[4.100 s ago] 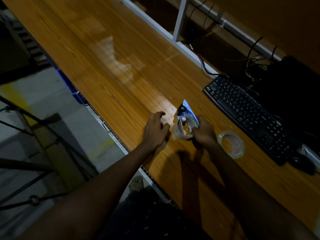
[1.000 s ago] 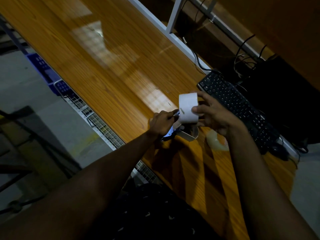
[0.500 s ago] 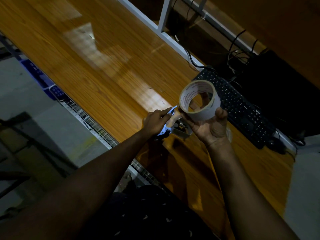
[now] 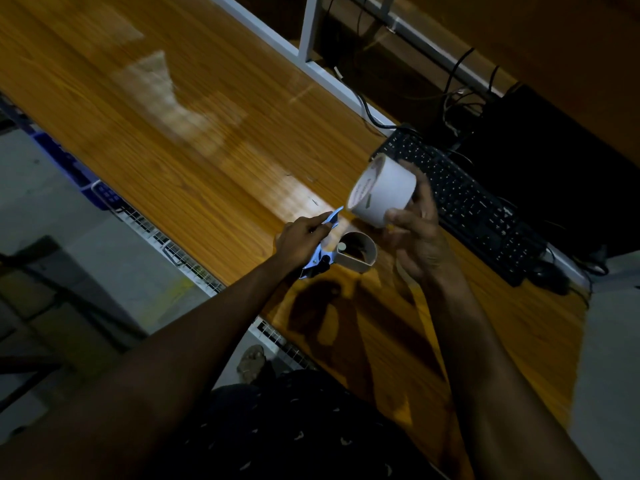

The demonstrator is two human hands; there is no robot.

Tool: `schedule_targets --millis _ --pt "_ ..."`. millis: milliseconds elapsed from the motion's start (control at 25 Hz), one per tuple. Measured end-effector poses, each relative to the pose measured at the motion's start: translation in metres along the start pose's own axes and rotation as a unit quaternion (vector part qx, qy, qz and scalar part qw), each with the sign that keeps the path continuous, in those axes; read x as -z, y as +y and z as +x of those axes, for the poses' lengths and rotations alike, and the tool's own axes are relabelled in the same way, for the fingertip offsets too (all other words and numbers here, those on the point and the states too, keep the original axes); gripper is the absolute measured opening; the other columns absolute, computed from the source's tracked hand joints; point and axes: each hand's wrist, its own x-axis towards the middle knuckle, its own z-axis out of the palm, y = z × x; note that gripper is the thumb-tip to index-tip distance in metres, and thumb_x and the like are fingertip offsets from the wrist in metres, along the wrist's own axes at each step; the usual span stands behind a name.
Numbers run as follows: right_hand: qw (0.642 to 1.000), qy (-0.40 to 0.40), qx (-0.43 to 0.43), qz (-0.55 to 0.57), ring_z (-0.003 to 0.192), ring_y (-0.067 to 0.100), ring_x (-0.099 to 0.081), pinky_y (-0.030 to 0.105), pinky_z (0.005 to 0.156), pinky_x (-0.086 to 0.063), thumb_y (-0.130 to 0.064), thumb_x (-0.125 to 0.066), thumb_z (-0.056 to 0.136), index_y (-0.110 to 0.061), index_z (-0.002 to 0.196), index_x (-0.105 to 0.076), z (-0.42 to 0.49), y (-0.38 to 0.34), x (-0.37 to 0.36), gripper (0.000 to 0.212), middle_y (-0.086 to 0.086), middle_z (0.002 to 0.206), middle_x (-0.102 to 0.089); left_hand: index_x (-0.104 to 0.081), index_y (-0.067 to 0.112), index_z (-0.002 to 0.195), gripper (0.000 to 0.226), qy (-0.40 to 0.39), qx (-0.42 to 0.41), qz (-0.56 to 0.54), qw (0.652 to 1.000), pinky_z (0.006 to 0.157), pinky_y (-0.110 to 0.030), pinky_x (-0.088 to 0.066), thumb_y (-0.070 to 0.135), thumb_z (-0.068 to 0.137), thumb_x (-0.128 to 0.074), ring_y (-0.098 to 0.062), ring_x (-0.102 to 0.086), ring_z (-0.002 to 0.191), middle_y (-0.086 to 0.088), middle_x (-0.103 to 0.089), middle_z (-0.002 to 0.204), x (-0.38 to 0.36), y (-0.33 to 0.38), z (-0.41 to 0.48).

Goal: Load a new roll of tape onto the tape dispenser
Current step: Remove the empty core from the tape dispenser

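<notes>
Above the wooden table [image 4: 194, 140], the right hand [image 4: 417, 230] holds a white roll of tape [image 4: 382, 194] up in the air, thumb pressed on the roll's near side and fingers [image 4: 420, 188] wrapped round its far side, so the hand is closed on the roll. One flat face of the roll, with printing on it, is tilted toward the left hand [image 4: 301, 239]. That left hand is closed around the blue handle of the tape dispenser [image 4: 327, 245], whose blue tip sticks out past the knuckles and reaches close to the lower edge of the roll; whether it touches cannot be told. Just to the right of the left hand, and below the raised roll, the dispenser's pale curved housing [image 4: 360, 256] opens upward, with a small light hub showing inside it. The roll is not seated on the dispenser; it hangs above and slightly beyond that housing. Both forearms reach in from the bottom of the view and cast dark shadows on the table under the hands. Beyond the right hand, a black keyboard [image 4: 460, 206] lies along the table's far edge, and a dark mouse [image 4: 549, 277] sits past its right end, with cables [image 4: 457, 95] trailing behind the table
</notes>
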Motion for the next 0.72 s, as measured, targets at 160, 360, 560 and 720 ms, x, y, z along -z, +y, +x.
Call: schedule_targets --millis 160,360,560,720 --pt "0.970 0.074 0.108 -0.203 0.125 0.021 -0.047 0.023 0.081 -0.054 0.013 -0.075 0.066 -0.027 0.128 -0.041 0.001 0.005 -0.001 0.081 0.009 0.142 -0.038 -0.061 0.035 0.125 0.036 -0.008 -0.005 0.013 1.000 0.063 -0.047 -0.047 0.041 0.093 -0.048 -0.038 -0.063 0.075 -0.023 -0.068 0.084 0.001 0.002 -0.001" --pt "0.907 0.083 0.198 -0.362 0.134 0.028 -0.039 0.020 0.085 -0.053 0.004 -0.079 0.063 -0.025 0.128 -0.041 0.009 0.017 -0.001 0.081 0.015 0.143 -0.035 -0.061 0.033 0.126 0.032 -0.012 0.007 0.008 1.000 0.060 -0.044 -0.044 0.035 0.096 -0.050 -0.037 -0.061 0.069 -0.024 -0.067 0.083 0.001 0.000 0.000" --pt "0.847 0.105 0.103 -0.511 0.128 0.031 -0.036 0.031 0.085 -0.044 -0.011 -0.074 0.066 -0.027 0.137 -0.047 0.021 0.024 0.007 0.078 0.008 0.146 -0.034 -0.059 0.027 0.129 0.032 -0.020 0.012 -0.008 1.000 0.058 -0.035 -0.040 0.029 0.098 -0.050 -0.024 -0.056 0.063 -0.025 -0.067 0.082 0.003 0.003 -0.002" --pt "0.759 0.081 -0.118 -0.635 0.131 0.038 -0.028 0.050 0.102 -0.033 -0.028 -0.074 0.074 -0.036 0.143 -0.035 0.043 0.036 0.020 0.079 0.010 0.148 -0.028 -0.061 0.027 0.127 0.031 -0.015 0.015 -0.024 0.999 0.062 -0.035 -0.040 0.029 0.097 -0.054 -0.024 -0.056 0.070 -0.029 -0.066 0.092 0.002 0.003 -0.003"
